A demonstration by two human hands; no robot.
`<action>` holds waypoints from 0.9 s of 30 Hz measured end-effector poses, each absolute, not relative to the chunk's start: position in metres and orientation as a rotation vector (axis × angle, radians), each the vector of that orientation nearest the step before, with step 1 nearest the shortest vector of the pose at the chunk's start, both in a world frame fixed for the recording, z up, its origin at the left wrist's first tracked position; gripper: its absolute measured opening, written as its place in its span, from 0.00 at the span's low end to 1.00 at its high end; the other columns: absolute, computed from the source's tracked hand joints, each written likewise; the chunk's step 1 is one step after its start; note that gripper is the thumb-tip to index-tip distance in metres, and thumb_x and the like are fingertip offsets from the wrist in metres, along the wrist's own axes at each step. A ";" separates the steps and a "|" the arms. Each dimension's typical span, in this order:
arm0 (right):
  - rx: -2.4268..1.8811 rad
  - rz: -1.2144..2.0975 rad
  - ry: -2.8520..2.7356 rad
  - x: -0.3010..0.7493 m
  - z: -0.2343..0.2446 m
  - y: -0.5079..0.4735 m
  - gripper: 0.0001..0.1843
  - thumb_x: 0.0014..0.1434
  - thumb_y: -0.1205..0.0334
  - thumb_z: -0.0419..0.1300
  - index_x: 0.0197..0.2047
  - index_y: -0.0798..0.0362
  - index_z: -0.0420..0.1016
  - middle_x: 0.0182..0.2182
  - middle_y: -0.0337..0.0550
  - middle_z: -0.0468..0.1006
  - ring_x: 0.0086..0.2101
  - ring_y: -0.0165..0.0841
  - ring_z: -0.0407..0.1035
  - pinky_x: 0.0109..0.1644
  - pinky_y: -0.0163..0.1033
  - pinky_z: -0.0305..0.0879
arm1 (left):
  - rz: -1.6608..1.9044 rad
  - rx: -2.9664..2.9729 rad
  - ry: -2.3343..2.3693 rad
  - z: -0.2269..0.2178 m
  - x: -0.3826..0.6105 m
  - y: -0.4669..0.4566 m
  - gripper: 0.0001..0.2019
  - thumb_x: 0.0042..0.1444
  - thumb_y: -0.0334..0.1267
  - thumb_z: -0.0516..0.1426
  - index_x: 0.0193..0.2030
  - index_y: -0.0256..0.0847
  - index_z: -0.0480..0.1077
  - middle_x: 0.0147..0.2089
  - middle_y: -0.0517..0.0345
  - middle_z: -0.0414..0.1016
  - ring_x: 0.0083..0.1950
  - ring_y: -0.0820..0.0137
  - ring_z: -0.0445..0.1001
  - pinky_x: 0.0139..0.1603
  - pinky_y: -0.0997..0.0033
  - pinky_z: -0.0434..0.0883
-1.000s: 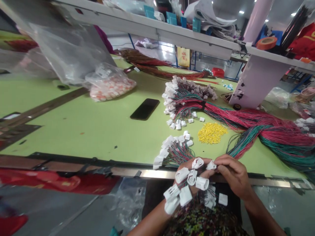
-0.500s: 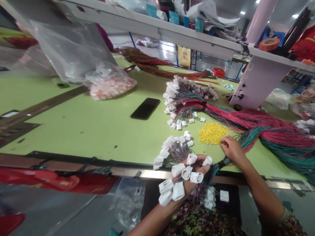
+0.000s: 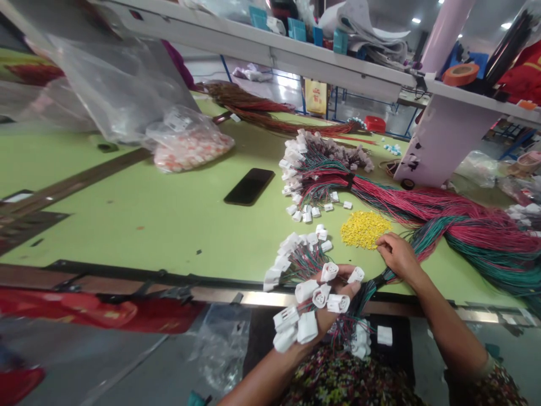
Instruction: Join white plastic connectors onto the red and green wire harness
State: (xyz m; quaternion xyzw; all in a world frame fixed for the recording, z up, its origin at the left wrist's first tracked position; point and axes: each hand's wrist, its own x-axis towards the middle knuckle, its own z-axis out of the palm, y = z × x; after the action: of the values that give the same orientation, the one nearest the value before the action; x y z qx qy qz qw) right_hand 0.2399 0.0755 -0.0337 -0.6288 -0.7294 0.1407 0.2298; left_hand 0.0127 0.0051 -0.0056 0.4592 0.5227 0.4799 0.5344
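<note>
My left hand (image 3: 333, 301) is shut on a harness of red and green wires, with several white plastic connectors (image 3: 306, 327) fanned out around the fingers. Its wire ends trail down past the table's front edge. My right hand (image 3: 399, 258) lies on the green table top (image 3: 147, 231) with its fingers apart, touching a thick bundle of red and green wires (image 3: 477, 231). Its fingertips are just beside a pile of small yellow pieces (image 3: 364, 230). Another batch of connector-ended wires (image 3: 296, 265) lies just beyond my left hand.
Further back lie a connector-ended wire bunch (image 3: 308, 169), a black phone (image 3: 249, 186) and a plastic bag of pink-white parts (image 3: 190, 148). A white shelf (image 3: 270, 53) with a pale pillar (image 3: 443, 135) spans the table's far side. A metal strip (image 3: 253, 299) lines the front edge.
My right hand has moved off the connectors in my left hand, forward and right to the wires beside the yellow pile. Little has changed in the last half second.
</note>
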 end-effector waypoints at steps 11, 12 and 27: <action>-1.687 0.391 -1.899 0.235 -0.031 0.060 0.04 0.60 0.67 0.58 0.35 0.52 0.75 0.33 0.43 0.76 0.32 0.37 0.71 0.41 0.42 0.67 | 1.173 1.071 1.192 -0.003 0.011 0.004 0.11 0.47 0.41 0.66 0.38 0.40 0.82 0.28 0.59 0.77 0.26 0.70 0.67 0.27 0.71 0.64; -1.672 0.398 -1.892 0.232 -0.027 0.057 0.05 0.61 0.66 0.58 0.35 0.52 0.75 0.33 0.43 0.76 0.32 0.36 0.71 0.41 0.41 0.68 | 1.174 1.077 1.182 -0.004 0.011 0.005 0.11 0.47 0.41 0.66 0.38 0.40 0.82 0.28 0.58 0.77 0.26 0.70 0.67 0.28 0.71 0.65; -1.080 0.559 -1.895 0.185 0.038 -0.007 0.06 0.67 0.69 0.59 0.44 0.50 0.76 0.35 0.41 0.77 0.35 0.33 0.72 0.39 0.39 0.70 | 1.270 1.339 1.067 -0.019 0.008 0.007 0.08 0.53 0.38 0.67 0.41 0.45 0.82 0.41 0.52 0.83 0.41 0.61 0.79 0.43 0.64 0.75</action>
State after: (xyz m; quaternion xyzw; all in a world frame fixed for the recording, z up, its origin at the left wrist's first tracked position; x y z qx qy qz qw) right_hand 0.1851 -0.0074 0.0382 -0.4331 -0.7596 0.2242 0.4304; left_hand 0.0082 0.0070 -0.0190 0.5499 0.4379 0.5215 0.4836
